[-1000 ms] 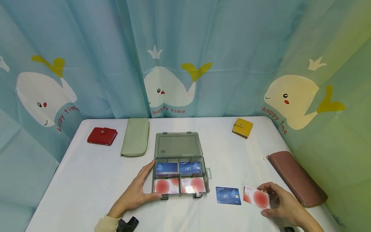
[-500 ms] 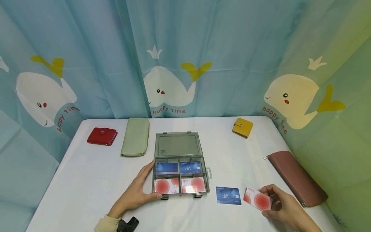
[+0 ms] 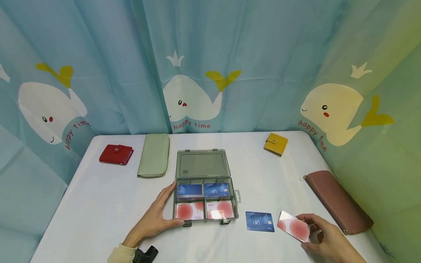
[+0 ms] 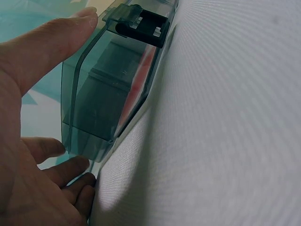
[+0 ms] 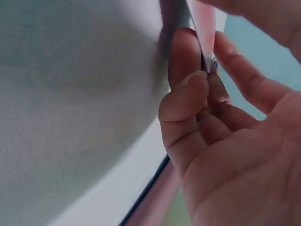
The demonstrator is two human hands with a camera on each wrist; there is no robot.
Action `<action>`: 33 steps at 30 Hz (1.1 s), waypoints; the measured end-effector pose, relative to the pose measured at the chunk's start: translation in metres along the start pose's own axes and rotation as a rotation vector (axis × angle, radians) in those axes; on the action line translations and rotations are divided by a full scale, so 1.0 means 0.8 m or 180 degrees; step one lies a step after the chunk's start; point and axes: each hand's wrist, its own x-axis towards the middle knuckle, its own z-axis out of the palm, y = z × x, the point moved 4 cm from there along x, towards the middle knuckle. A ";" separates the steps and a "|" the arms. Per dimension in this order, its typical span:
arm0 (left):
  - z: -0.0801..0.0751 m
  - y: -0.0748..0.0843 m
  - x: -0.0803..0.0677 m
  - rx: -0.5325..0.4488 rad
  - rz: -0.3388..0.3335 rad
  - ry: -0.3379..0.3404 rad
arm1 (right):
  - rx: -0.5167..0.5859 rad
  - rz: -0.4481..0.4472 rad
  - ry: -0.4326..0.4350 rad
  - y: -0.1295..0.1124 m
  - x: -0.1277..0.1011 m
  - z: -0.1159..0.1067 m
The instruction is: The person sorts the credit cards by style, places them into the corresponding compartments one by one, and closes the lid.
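Note:
A pink-and-white card (image 3: 294, 226) with a red circle is pinched in my right hand (image 3: 323, 237), tilted above the white tabletop. In the right wrist view the card (image 5: 205, 33) shows nearly edge-on between thumb and fingers. Left of it a blue VIP card (image 3: 260, 221) lies flat. My left hand (image 3: 152, 215) holds the left side of a clear grey divided storage box (image 3: 235, 199), thumb at the front edge beside a latch, fingers along the left wall. The box's lid (image 3: 203, 164) is folded back. Blue cards (image 3: 189, 191) lie in its rear compartments, red-and-white cards (image 3: 189, 211) in the front ones.
A red wallet (image 3: 116, 154) and a pale green wallet (image 3: 153, 155) lie at the back left. At the back right is a small yellow wallet (image 3: 276, 144). A brown long wallet (image 3: 337, 202) lies right, near my right hand. A whale-print curtain (image 3: 263, 65) hangs behind the table.
My right hand has shifted slightly right and toward me, and the card in it has tilted more. My left hand and the box have stayed in place.

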 end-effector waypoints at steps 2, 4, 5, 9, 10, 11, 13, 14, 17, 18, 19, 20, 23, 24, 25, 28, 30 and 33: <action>0.000 0.000 0.000 0.0011 0.0014 0.0011 | -0.0097 0.0065 0.0080 -0.001 -0.001 -0.002; 0.000 0.000 0.000 0.0032 0.0030 0.0019 | -0.0181 0.0056 0.0207 -0.003 -0.003 -0.004; 0.000 0.000 0.000 0.0044 0.0038 0.0021 | -0.0210 -0.0054 0.0325 -0.005 -0.004 -0.006; 0.000 0.001 0.000 0.0055 0.0050 0.0025 | -0.0215 -0.0633 0.0895 -0.013 -0.010 -0.011; 0.000 0.001 0.000 0.0052 0.0051 0.0024 | -0.0200 -0.0790 0.1031 -0.015 -0.012 -0.013; -0.001 0.001 0.000 0.0046 0.0050 0.0023 | -0.0179 -0.0892 0.1112 -0.017 -0.012 -0.014; -0.001 0.002 -0.001 0.0046 0.0050 0.0024 | -0.0090 -0.1026 0.1219 -0.022 -0.011 -0.017; -0.001 0.002 -0.001 0.0045 0.0048 0.0024 | -0.0056 -0.1091 0.1263 -0.024 -0.010 -0.019; -0.001 0.002 -0.001 0.0046 0.0043 0.0026 | 0.0014 -0.1230 0.1331 -0.036 -0.007 -0.022; -0.001 0.002 -0.001 0.0046 0.0044 0.0027 | 0.0041 -0.1308 0.1355 -0.040 -0.006 -0.022; -0.001 0.002 -0.001 0.0046 0.0043 0.0025 | 0.0080 -0.1371 0.1351 -0.045 -0.004 -0.023; 0.000 0.002 -0.001 0.0040 0.0043 0.0025 | 0.0118 -0.1407 0.1328 -0.049 -0.002 -0.023; 0.000 0.002 0.000 0.0024 0.0037 0.0023 | 0.0293 -0.1576 0.1198 -0.065 0.006 -0.022; 0.000 0.001 0.000 0.0020 0.0031 0.0024 | 0.0352 -0.1608 0.1140 -0.071 0.010 -0.021; 0.000 0.001 0.000 0.0016 0.0026 0.0024 | 0.0392 -0.1631 0.1088 -0.076 0.013 -0.019; 0.000 0.001 0.000 -0.0002 0.0016 0.0026 | 0.0472 -0.1714 0.0943 -0.091 0.025 -0.014; 0.000 0.001 0.000 -0.0013 0.0010 0.0021 | 0.0514 -0.1785 0.0865 -0.100 0.033 -0.009; 0.000 0.001 0.000 -0.0015 -0.0004 0.0007 | 0.0637 -0.1928 0.0721 -0.113 0.044 0.000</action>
